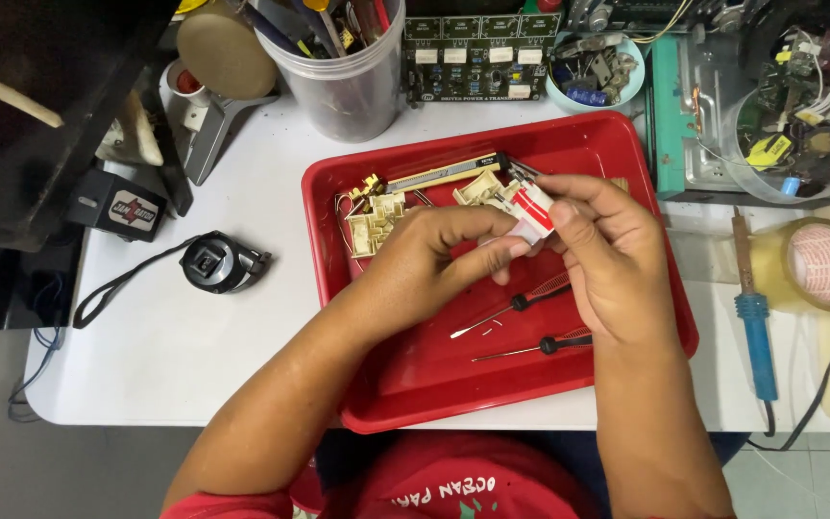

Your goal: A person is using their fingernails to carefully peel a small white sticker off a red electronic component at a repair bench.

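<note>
Over the red tray (415, 384), the left hand (425, 255) and right hand (607, 259) both pinch a small red-and-white part (533, 211), which wants steady, fingertip-light handling.

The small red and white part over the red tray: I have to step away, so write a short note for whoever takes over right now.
Left hand: fingers closed on the small red and white part, above the red tray.
Right hand: pinching the same part from the other side.
In the tray: cream plastic connector pieces and a utility knife at the back, two thin black-handled probes near the front.
On the table: a blue-handled soldering iron right of the tray, a tape roll beyond it.
Done: part lifted clear of the tray.
Left: the part is in both hands, not set down; what is being done to it is hidden by the fingers.
</note>
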